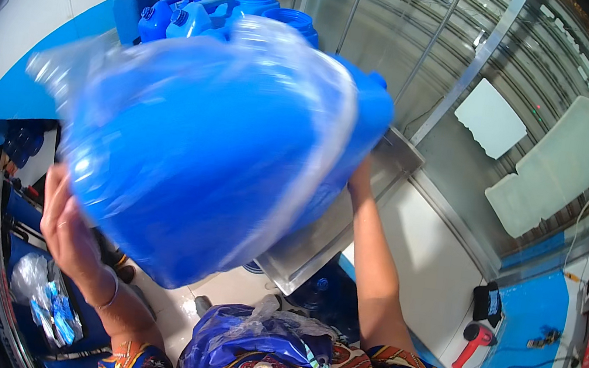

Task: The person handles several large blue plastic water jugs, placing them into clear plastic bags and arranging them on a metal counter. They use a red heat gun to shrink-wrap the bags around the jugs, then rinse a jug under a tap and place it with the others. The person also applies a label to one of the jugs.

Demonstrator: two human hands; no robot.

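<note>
A large blue plastic water container (196,141) is held up and tilted in front of me, smeared by motion. A loose clear plastic bag (282,48) covers much of it, gathered and flaring at the upper side. My left hand (69,229) presses its fingers against the container's lower left end. At the opposite end, my right hand (359,179) reaches behind the container, holding it; its fingers are hidden there. Below and behind the container is a stainless steel sink or tray (315,254).
Several blue jugs (193,18) stand crowded at the back left. To the right lies a red heat gun (474,345), near a black box (487,302). Plastic packets (52,305) sit at the lower left. A metal-framed glass panel (429,68) rises behind the sink.
</note>
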